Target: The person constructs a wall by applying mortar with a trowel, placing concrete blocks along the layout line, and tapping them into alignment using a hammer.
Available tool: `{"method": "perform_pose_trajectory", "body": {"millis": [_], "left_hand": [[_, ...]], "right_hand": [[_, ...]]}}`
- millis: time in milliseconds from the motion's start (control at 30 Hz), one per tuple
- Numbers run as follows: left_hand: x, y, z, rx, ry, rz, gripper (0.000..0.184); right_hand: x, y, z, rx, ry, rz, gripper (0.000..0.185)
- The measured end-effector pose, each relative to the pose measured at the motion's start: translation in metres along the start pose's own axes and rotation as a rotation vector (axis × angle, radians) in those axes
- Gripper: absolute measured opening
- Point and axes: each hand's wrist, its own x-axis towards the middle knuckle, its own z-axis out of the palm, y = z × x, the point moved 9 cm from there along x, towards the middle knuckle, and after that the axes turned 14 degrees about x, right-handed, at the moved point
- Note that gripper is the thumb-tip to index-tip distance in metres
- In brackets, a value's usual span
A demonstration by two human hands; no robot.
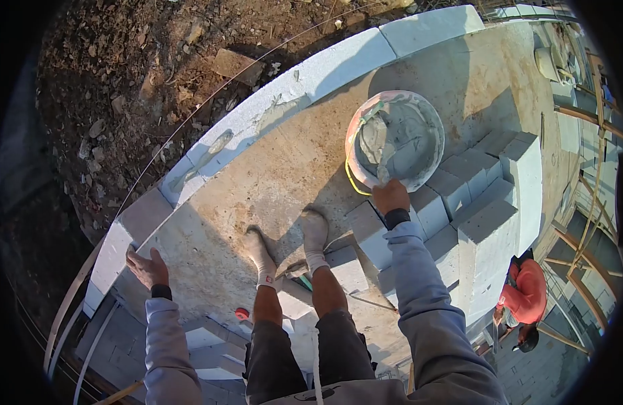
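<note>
My right hand (391, 197) is closed around the handle of a trowel (377, 145), whose blade rests in grey mortar inside a round bucket (429, 158). The bucket stands on the concrete floor beside stacked blocks. On the left, my left hand (148, 268) has its fingers apart, close to the inner edge of the low wall of pale blocks (116, 253); whether it touches the wall is unclear. Wet mortar (220, 142) lies in patches on top of the wall blocks. A thin string (180, 125) runs along the wall's outer side.
Stacked pale blocks (487, 233) stand to the right, with more blocks (217, 347) behind my feet. A red round object (242, 314) lies on the floor (257, 179). A person in a red top (527, 291) bends at a lower level among wooden poles (584, 283). Rubble (136, 88) lies beyond the wall.
</note>
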Motion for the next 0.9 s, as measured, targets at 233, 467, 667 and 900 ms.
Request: {"method": "perform_pose_trajectory", "body": {"millis": [233, 467, 667, 900], "left_hand": [[0.006, -0.007, -0.008, -0.081, -0.051, 0.005, 0.052], [0.000, -0.013, -0.016, -0.180, -0.018, -0.075, 0.050], [0.009, -0.014, -0.024, -0.257, 0.059, 0.018, 0.049], [0.007, -0.041, -0.016, -0.369, 0.036, 0.077, 0.047]], "right_hand": [[-0.036, 0.048, -0.005, 0.855, -0.171, 0.168, 0.030], [-0.095, 0.004, -0.066, 0.662, -0.069, -0.191, 0.029], [-0.145, -0.169, -0.007, 0.153, -0.191, -0.912, 0.035], [-0.206, -0.337, 0.154, -0.179, -0.299, -1.361, 0.038]]}}
